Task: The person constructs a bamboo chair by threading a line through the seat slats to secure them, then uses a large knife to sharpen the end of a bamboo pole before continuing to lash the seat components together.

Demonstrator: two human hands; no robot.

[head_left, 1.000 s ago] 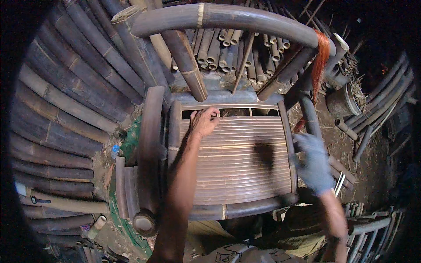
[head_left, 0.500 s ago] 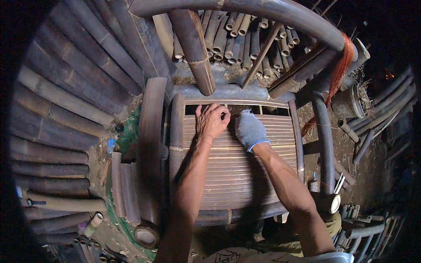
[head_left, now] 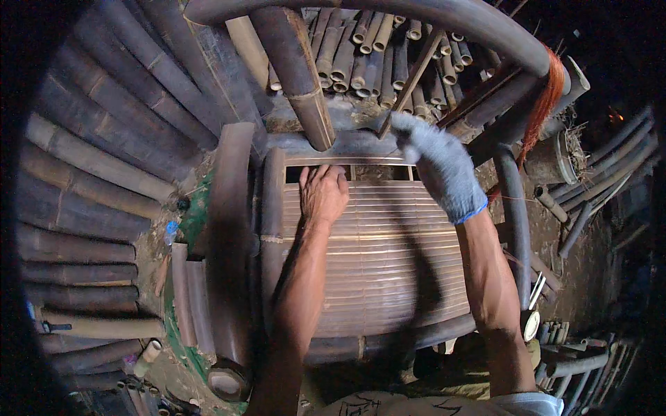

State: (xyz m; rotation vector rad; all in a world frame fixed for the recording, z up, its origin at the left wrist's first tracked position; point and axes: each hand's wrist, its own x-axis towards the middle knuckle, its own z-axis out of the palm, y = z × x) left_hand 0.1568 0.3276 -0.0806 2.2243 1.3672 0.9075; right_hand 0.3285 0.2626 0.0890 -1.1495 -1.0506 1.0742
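Note:
A bamboo chair frame stands before me, its seat (head_left: 388, 243) made of narrow bamboo slats. Along the seat's far edge runs a dark gap (head_left: 388, 173), with a thin light strip behind it. My bare left hand (head_left: 324, 197) rests at the left end of this gap, its fingers bent over the edge of the farthest bamboo slat (head_left: 368, 186). My right hand (head_left: 440, 163), in a grey knit glove with a blue cuff, is raised above the seat's far right corner. Its gloved fingers are bent together beside a thin bamboo stick (head_left: 420, 69); anything in them is hidden.
A thick curved bamboo rail (head_left: 416, 15) arches across the far side, with orange cord (head_left: 543, 111) hanging at its right. Behind lies a stack of cut bamboo tubes (head_left: 361, 62). Large dark bamboo poles (head_left: 90, 236) line the left. A bucket (head_left: 555, 163) stands at right.
My right hand has lifted off the gap and moved right and away from me. My left hand's fingers have come down over the slat edge from a looser pinch.

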